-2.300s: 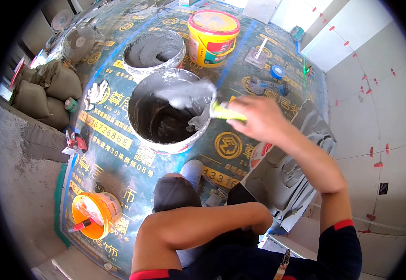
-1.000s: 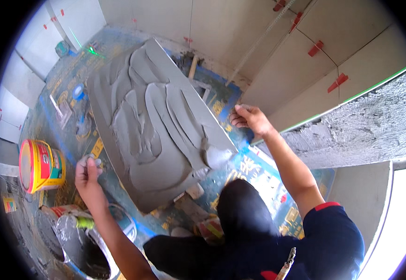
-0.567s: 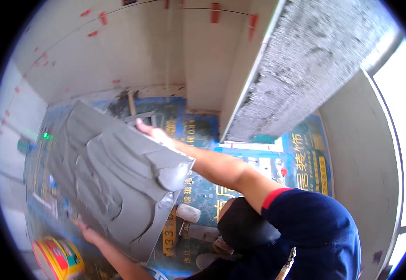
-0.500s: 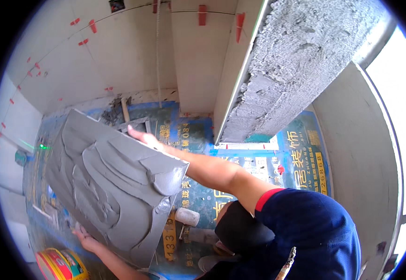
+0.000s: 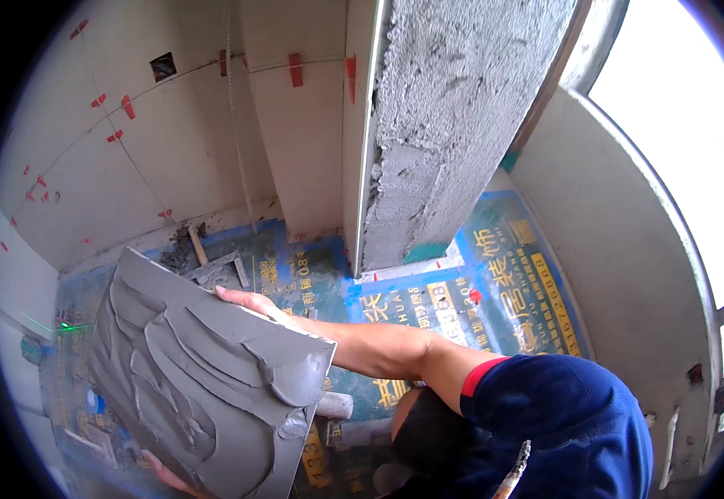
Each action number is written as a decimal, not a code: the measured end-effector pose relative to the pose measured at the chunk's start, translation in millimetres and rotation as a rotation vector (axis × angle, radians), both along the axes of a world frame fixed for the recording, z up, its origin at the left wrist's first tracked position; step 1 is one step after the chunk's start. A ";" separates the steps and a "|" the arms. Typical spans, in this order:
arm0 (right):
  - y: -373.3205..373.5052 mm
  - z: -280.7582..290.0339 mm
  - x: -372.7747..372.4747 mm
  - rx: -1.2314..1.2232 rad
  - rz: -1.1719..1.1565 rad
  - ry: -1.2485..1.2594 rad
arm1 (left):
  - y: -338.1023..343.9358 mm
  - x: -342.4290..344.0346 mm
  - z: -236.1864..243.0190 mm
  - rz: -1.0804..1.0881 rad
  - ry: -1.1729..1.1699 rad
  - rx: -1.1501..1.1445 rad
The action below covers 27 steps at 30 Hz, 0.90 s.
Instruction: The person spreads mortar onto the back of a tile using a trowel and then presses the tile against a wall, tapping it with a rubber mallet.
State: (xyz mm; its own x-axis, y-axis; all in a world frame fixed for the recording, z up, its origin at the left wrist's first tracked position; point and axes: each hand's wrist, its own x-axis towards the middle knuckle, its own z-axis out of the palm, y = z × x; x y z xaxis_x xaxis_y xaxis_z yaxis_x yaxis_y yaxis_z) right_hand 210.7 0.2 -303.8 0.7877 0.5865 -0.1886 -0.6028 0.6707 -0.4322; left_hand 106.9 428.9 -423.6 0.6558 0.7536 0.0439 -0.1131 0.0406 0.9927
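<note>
A large rectangular tile hangs tilted between my hands, its upward face thick with grey mortar in sweeping ridges. My right hand is closed on its far edge, thumb showing on top and the other fingers hidden. Down at the near left edge, my left hand grips the same tile, mostly hidden beneath it. To the right of the tile stands a column with a rough grey mortar face; a pale tile covers its left side.
Printed green protective sheeting covers the floor. Behind the held tile lie a wooden handle and a grey angled frame. A pale cylinder lies beside the tile. Red wedges dot the tiled walls. A low wall curves along the right.
My view has shifted, so the column now appears further left. The tile sits slightly lower in view, still in both hands. The yellow-and-red bucket at lower left has left the view.
</note>
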 end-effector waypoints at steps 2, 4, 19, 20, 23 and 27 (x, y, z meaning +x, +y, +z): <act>0.0 13.0 -13.6 0.244 0.088 0.010 | -8.9 -3.5 10.0 0.004 0.010 -0.022; -6.1 22.5 -21.4 0.247 0.121 -0.016 | -17.0 -5.3 15.6 -0.005 0.013 -0.021; -71.7 93.6 -145.9 -0.179 -0.170 -0.202 | -132.5 -50.7 195.7 -0.259 -0.175 0.175; -75.0 102.4 -154.7 -0.114 -0.142 -0.141 | -143.2 -54.0 207.7 -0.297 -0.196 0.187; -103.6 121.5 -188.8 -0.433 -0.372 -0.397 | -184.1 -65.9 238.9 -0.410 -0.253 0.212; -131.9 184.2 -230.1 -0.164 -0.430 0.035 | -230.5 -82.6 280.0 -0.540 -0.303 0.274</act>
State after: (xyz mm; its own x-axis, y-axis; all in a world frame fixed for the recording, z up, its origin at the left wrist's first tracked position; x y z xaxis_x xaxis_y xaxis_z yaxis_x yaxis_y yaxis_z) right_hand -19.5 -131.7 -119.6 0.9445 0.1679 -0.2824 -0.3007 0.7878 -0.5375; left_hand 24.3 198.4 -143.6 0.8658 0.2592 0.4280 -0.4226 -0.0794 0.9028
